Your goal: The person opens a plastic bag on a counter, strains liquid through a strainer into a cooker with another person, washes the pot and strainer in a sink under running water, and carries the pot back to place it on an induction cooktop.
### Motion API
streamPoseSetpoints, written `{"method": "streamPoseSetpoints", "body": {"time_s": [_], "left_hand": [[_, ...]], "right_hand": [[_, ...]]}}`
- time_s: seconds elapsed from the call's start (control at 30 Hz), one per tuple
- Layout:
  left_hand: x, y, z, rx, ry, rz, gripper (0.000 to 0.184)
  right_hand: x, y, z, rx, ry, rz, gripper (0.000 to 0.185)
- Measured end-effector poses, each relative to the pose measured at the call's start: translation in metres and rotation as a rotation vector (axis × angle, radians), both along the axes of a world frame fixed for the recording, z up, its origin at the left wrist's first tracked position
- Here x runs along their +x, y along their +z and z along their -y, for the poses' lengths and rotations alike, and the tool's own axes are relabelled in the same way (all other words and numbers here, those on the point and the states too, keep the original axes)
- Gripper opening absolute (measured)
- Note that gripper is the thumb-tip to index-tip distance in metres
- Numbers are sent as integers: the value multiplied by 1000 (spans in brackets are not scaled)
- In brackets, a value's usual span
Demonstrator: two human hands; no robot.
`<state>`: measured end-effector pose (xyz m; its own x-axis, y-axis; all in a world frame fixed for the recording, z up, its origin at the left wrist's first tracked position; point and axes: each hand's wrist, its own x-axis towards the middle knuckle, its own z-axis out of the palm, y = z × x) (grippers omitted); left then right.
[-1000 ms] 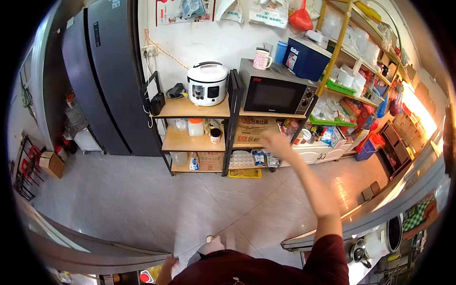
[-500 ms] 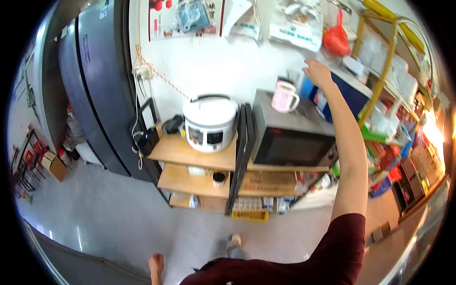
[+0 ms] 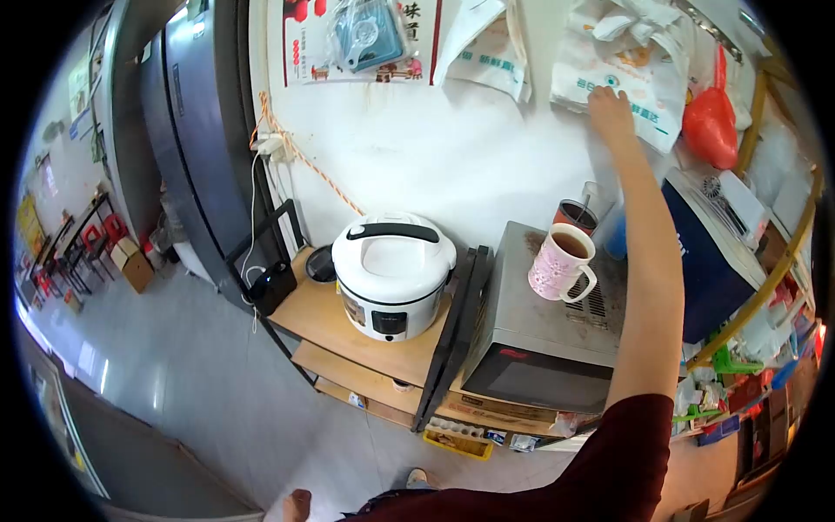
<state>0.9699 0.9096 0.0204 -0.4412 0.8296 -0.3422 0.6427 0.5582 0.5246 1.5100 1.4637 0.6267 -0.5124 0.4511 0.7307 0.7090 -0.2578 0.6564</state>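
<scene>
My right hand (image 3: 612,115) reaches up to the wall, its fingers apart against the lower part of a white plastic bag (image 3: 600,61) with green print. The bag hangs from the wall. Below the forearm stands a pink flowered mug (image 3: 555,271) of brown drink, on top of the microwave (image 3: 522,300). Behind it is a dark cup (image 3: 576,216) with a reddish rim. My left hand (image 3: 297,505) hangs low at the bottom edge, away from any object; its fingers are too unclear to read.
A white rice cooker (image 3: 391,261) sits on the wooden shelf left of the microwave. A red bag (image 3: 711,129) hangs at right, above a dark blue box (image 3: 709,261). Another white bag (image 3: 487,52) hangs further left. A tall fridge (image 3: 209,113) stands at left.
My right hand has moved from beneath the hanging bags onto the printed white bag. The camera has shifted closer to the shelves and wall. My left hand stays low.
</scene>
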Motion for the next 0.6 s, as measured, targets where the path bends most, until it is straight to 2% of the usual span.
{"method": "streamPoseSetpoints", "body": {"time_s": [0.03, 0.13, 0.23, 0.3, 0.37, 0.4, 0.47, 0.5, 0.53, 0.57, 0.6], "left_hand": [[2, 7, 1, 161, -72, -70, 28], [19, 40, -7, 145, 34, -66, 23], [20, 60, -16, 130, 41, -80, 23], [19, 60, -12, 131, 37, -135, 23], [23, 68, -3, 155, 94, -101, 24], [20, 67, 3, 167, 118, -87, 25], [23, 73, 9, 189, 168, -9, 27], [20, 59, 14, 115, 98, -50, 28], [19, 48, 24, 35, 54, -80, 29], [24, 54, 28, 122, 66, -71, 29], [24, 47, 38, 148, 62, -5, 29]], "right_hand": [[3, 0, -2, 9, 50, -29, 13], [6, 9, 6, 38, 180, -166, 11], [7, 14, 8, 51, 184, -236, 9], [11, 15, 2, 49, 139, -169, 10], [14, 4, -18, 77, 219, -88, 9], [-1, -10, -12, -31, 201, -199, 8], [-26, -22, -4, -121, 255, -234, 11], [-39, -45, -13, -103, 293, -91, 14], [-57, -66, -26, -59, 538, -57, 15], [-102, -75, -8, -245, 415, -225, 16], [-152, -92, 17, -177, 663, -215, 13]]}}
